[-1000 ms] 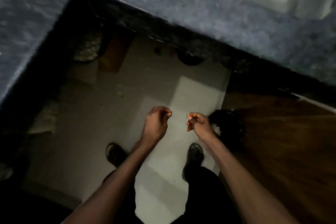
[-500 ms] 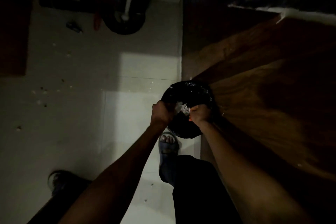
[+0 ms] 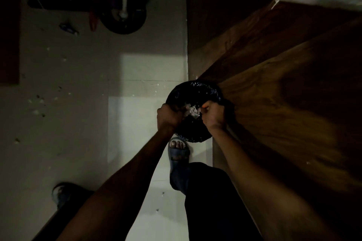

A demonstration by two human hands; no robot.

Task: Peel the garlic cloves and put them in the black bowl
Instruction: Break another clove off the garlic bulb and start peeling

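- the garlic itself: honestly I can't make out a clove anywhere, it's too dark. All I see is a small clump of pale papery garlic skins (image 3: 193,111) sitting right between my two hands, so any clove's long axis or which way it points is a no-go from here
- those skins are over the mouth of a round bin lined with a crinkly black plastic bag (image 3: 193,89), on the floor tight against the corner of the brown wooden cabinet (image 3: 284,94). It looks like a rubbish bin to me, not the black bowl, which I don't see at all
- my left hand (image 3: 168,116) is on the left edge of the bin, fingers curled in; can't tell if they're pinching skin, the bag rim or nothing
- my right hand (image 3: 214,116) is on the right edge, fingers also curled, orange nail up top; same story, can't tell what it's holding if anything
- both hands are about equally near the skins, which lie just inward and slightly ahead of my fingertips
- my guess: I'm dumping peel, so next I need to let go straight down into the bag
- further out: my foot in a blue-grey rubber slipper (image 3: 178,154) just below the bin, pale tiled floor (image 3: 78,123) with specks on it, and a dark round basin under a white pipe (image 3: 123,18) up by the wall
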